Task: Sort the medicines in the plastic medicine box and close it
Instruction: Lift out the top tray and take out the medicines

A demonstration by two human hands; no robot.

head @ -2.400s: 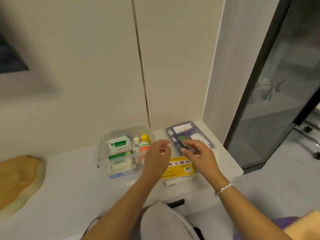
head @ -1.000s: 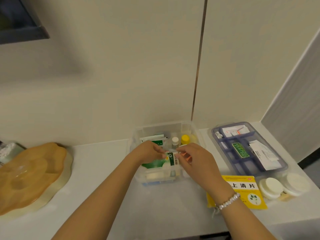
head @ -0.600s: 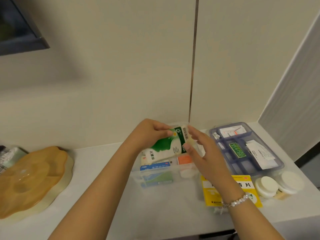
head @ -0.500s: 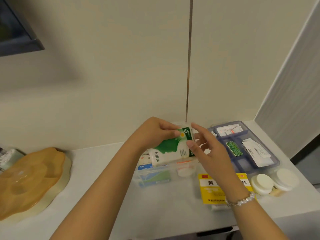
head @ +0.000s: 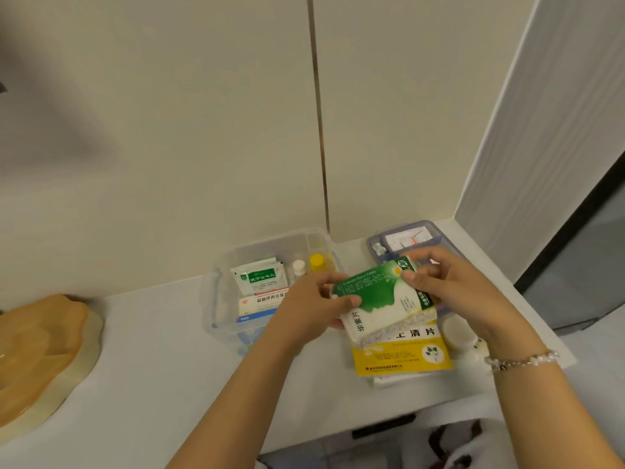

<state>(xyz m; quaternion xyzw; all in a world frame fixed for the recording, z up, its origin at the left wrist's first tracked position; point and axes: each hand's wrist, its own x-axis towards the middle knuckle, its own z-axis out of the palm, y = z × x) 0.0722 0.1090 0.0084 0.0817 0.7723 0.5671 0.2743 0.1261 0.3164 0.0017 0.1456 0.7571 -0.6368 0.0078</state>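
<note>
A clear plastic medicine box [head: 216,296] stands open on the white counter by the wall. Inside it are green and white sachets [head: 258,277], a white carton with a blue edge [head: 260,304], a small white-capped bottle [head: 298,267] and a yellow-capped bottle [head: 317,261]. My left hand [head: 309,308] and my right hand [head: 449,286] both grip a green and white medicine carton [head: 378,299], held to the right of the box, above a yellow medicine carton [head: 402,353] that lies flat on the counter.
A purple-tinted compartment tray [head: 406,240] with packets sits behind my right hand. A white round jar [head: 455,331] stands right of the yellow carton. A tan wooden tray [head: 37,353] lies at the far left. The counter's front edge runs just below the yellow carton.
Both hands lifted the green and white carton out of the clear box, then carried it right and down over the yellow carton. The box contents are now uncovered.
</note>
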